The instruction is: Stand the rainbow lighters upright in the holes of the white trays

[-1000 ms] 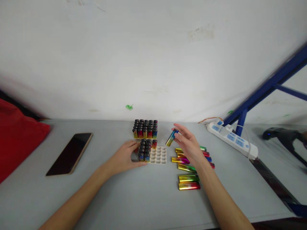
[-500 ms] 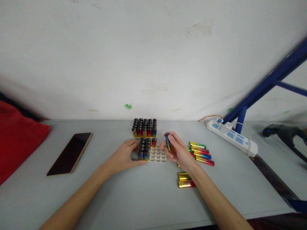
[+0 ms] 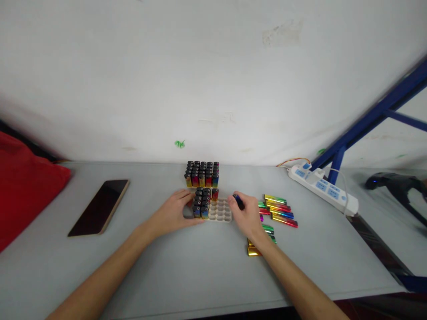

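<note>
My right hand is closed around a lighter, its dark top end showing between thumb and fingers, just right of a pale tray with round pockets. Several upright lighters with black tops and shiny coloured bodies fill the tray's left side. One more, a red-and-gold lighter, stands in the back row beside them. Gripping the tray's left end is my left hand, thumb along the front and fingers toward the back. The pockets at centre and right show bare.
Behind the tray stands a full block of upright lighters. Loose shiny lighters lie to the right, some partly under my right arm. A phone-like dark slab lies left, a red cloth beyond it. A white power strip sits at right.
My right hand has turned palm down with the lighter, which now points more toward the camera. More loose lighters show beside my wrist. My left hand stays at the tray.
</note>
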Available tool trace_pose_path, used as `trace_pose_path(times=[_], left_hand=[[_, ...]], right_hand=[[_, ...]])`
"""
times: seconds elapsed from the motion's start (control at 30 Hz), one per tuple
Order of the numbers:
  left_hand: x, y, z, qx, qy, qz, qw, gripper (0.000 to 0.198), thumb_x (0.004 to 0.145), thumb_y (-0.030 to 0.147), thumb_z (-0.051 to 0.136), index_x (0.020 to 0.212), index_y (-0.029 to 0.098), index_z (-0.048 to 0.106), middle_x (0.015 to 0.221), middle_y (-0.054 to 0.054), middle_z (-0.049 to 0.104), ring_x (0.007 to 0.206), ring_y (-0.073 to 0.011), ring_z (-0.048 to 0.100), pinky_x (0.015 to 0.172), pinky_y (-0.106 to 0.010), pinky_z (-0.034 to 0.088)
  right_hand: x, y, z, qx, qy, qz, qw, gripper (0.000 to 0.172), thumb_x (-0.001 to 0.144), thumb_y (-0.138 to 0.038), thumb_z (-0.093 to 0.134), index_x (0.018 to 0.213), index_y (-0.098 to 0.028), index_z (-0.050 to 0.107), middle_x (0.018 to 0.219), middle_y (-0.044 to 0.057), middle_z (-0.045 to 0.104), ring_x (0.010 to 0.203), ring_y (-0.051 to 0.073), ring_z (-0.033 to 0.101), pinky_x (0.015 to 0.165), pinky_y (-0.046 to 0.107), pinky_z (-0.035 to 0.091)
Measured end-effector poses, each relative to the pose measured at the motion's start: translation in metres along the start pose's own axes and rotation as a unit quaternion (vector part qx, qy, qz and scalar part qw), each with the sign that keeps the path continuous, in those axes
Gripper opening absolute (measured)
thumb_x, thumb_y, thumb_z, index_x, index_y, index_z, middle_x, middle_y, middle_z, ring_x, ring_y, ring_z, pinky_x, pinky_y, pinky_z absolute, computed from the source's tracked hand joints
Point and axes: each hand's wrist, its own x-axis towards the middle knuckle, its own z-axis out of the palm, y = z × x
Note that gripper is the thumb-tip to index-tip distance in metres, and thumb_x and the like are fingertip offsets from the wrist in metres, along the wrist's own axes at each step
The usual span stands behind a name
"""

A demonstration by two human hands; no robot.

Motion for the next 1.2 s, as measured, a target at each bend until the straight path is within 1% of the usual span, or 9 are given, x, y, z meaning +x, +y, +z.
trace_pose_path(times=[0.13, 0.4, 0.53, 0.67, 0.8, 0.9, 1.0, 1.07, 1.2], left_hand=[[0.000, 0.000, 0.000, -0.001, 0.001, -0.003, 1.000, 0.045, 0.084, 0.058, 0.094, 0.103, 0.022, 0.076, 0.106, -0.009, 0.080, 0.102, -0.0330, 0.075, 0.095, -0.044, 0.060], [0.000, 0.000, 0.001, 0.010, -0.008, -0.007, 1.000, 0.047, 0.087, 0.063, 0.090, 0.098, 0.022, 0.071, 0.103, -0.008, 0.077, 0.100, -0.0325, 0.073, 0.095, -0.044, 0.058], [0.000, 0.000, 0.001, 0.003, -0.004, -0.003, 1.000, 0.049, 0.085, 0.066, 0.091, 0.097, 0.022, 0.071, 0.104, -0.008, 0.077, 0.101, -0.0325, 0.073, 0.095, -0.044, 0.058], [0.000, -0.001, 0.002, 0.002, 0.000, -0.004, 1.000, 0.047, 0.085, 0.063, 0.092, 0.097, 0.022, 0.071, 0.103, -0.008, 0.078, 0.100, -0.0329, 0.074, 0.094, -0.044, 0.059], [0.000, -0.001, 0.001, 0.005, -0.005, 0.000, 1.000, 0.046, 0.085, 0.061, 0.093, 0.101, 0.023, 0.073, 0.108, -0.009, 0.080, 0.105, -0.0338, 0.075, 0.097, -0.045, 0.059], [-0.001, -0.001, 0.001, 0.009, -0.006, 0.001, 1.000, 0.047, 0.086, 0.061, 0.092, 0.103, 0.021, 0.074, 0.110, -0.010, 0.080, 0.105, -0.0336, 0.075, 0.097, -0.045, 0.059], [-0.001, -0.002, 0.002, 0.014, -0.003, 0.002, 1.000, 0.049, 0.086, 0.063, 0.093, 0.103, 0.021, 0.073, 0.107, -0.009, 0.079, 0.102, -0.0326, 0.074, 0.094, -0.044, 0.059], [-0.001, -0.002, 0.002, 0.016, -0.001, 0.002, 1.000, 0.049, 0.086, 0.065, 0.092, 0.100, 0.022, 0.072, 0.104, -0.008, 0.078, 0.099, -0.0317, 0.074, 0.092, -0.043, 0.059], [-0.001, -0.002, 0.002, 0.017, 0.005, 0.005, 1.000, 0.050, 0.086, 0.067, 0.091, 0.097, 0.023, 0.071, 0.100, -0.007, 0.077, 0.097, -0.0310, 0.073, 0.092, -0.042, 0.059]], right_hand=[[0.000, -0.002, 0.001, 0.005, -0.005, 0.017, 1.000, 0.041, 0.094, -0.051, 0.053, 0.064, -0.028, 0.037, 0.057, -0.006, 0.037, 0.057, 0.014, 0.037, 0.057, 0.029, 0.025], [0.004, -0.006, -0.002, 0.011, 0.000, 0.034, 0.999, 0.050, 0.102, -0.065, 0.051, 0.070, -0.028, 0.041, 0.059, -0.006, 0.041, 0.058, 0.014, 0.037, 0.058, 0.029, 0.028], [0.005, -0.002, -0.005, -0.014, 0.007, 0.028, 0.999, 0.046, 0.095, -0.057, 0.052, 0.063, -0.029, 0.035, 0.056, -0.006, 0.034, 0.056, 0.013, 0.035, 0.057, 0.030, 0.024], [0.004, 0.000, -0.005, -0.024, 0.004, 0.026, 0.999, 0.037, 0.091, -0.050, 0.050, 0.063, -0.029, 0.036, 0.056, -0.006, 0.034, 0.055, 0.013, 0.037, 0.058, 0.030, 0.024], [0.002, 0.000, -0.005, -0.016, 0.001, 0.013, 1.000, 0.044, 0.100, -0.055, 0.051, 0.068, -0.028, 0.038, 0.057, -0.007, 0.041, 0.056, 0.014, 0.040, 0.058, 0.030, 0.027], [0.002, 0.001, -0.005, -0.004, -0.025, -0.008, 1.000, 0.043, 0.111, -0.057, 0.048, 0.080, -0.027, 0.047, 0.065, -0.005, 0.054, 0.061, 0.016, 0.050, 0.061, 0.030, 0.036], [0.003, 0.003, -0.006, -0.001, -0.059, -0.073, 0.996, 0.038, 0.119, -0.051, 0.043, 0.095, -0.025, 0.058, 0.088, 0.003, 0.069, 0.081, 0.021, 0.066, 0.076, 0.033, 0.050], [0.003, 0.006, -0.006, -0.022, -0.066, -0.119, 0.990, 0.038, 0.120, -0.051, 0.043, 0.097, -0.025, 0.060, 0.101, 0.008, 0.071, 0.094, 0.024, 0.069, 0.086, 0.035, 0.053], [0.001, 0.013, -0.004, -0.073, -0.109, -0.121, 0.984, 0.044, 0.122, -0.053, 0.045, 0.087, -0.027, 0.053, 0.084, 0.003, 0.067, 0.078, 0.022, 0.066, 0.074, 0.034, 0.049]])
